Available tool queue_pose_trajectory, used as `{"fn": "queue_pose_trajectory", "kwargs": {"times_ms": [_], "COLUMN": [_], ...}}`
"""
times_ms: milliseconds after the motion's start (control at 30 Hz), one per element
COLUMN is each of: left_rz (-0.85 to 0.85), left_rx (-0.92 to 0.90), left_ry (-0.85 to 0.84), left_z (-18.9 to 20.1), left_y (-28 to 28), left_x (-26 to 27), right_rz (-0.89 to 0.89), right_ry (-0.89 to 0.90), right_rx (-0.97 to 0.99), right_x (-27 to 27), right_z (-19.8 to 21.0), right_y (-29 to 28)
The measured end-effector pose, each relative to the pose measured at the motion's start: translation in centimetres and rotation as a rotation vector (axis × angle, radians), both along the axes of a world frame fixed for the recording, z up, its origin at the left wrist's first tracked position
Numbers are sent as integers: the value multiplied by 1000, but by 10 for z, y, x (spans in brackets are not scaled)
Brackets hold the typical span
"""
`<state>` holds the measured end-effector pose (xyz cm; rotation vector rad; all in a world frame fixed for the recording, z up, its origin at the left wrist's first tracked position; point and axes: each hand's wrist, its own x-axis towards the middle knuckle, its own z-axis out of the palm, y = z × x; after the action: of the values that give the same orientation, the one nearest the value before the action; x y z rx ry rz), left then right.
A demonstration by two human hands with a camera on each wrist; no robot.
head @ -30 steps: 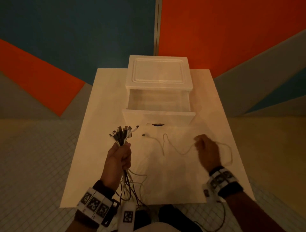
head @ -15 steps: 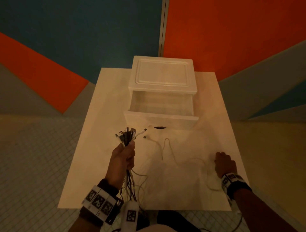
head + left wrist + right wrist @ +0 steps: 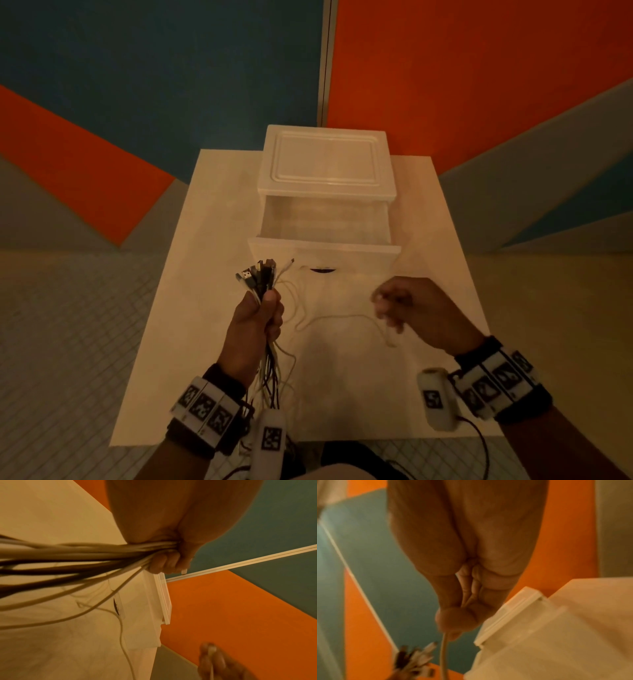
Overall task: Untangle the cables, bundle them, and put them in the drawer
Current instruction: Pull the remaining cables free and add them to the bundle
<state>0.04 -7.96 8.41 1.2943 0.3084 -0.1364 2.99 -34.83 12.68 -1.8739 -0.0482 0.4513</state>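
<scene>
Head view: the left hand gripped the cable bundle in front of the open drawer. Left wrist view: fingers wrapped the cables. Right wrist view: the right hand pinched a white cable beside the drawer.

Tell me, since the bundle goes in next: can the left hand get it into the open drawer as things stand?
Probably yes. The left hand grips the cable bundle just before the open drawer, and nothing stands between.

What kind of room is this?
Probably a staged recording space, not a home: bold orange-and-blue wall panels, a bare white table, and a lone plastic drawer unit.
</scene>
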Motion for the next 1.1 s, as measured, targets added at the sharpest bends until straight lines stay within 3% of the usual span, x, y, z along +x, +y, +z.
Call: {"fn": "queue_pose_trajectory", "kwargs": {"times_ms": [167,267,333,433,567,700,833,1000,1100], "left_rz": [-71,-112,-96,-63,-88,-159,-261,-299,-239], "left_rx": [5,-37,-89,-108,-142,-132,-59,-56,-80], "left_ry": [-93,-138,-96,-51,-31,-15,-17,-23,-23], "left_z": [7,19,23,21,19,20,23,27,27], "left_y": [-7,-12,-10,-4,4,8,7,8,10], "left_x": [-3,-8,-10,-8,-8,-9,-10,-11,-8], "right_rz": [187,128,31,-102,-157,-40,12,90,-32], "right_ry": [64,-11,-169,-306,-296,-150,-321,-326,-203], "right_rx": [165,203,50,-55,-64,61,-84,15,164], "right_x": [1,7,14,19,20,19,11,14,10], "right_z": [14,13,9,5,-2,-7,-2,-1,-7], "right_y": [79,113,124,130,133,131,132,125,126]}}
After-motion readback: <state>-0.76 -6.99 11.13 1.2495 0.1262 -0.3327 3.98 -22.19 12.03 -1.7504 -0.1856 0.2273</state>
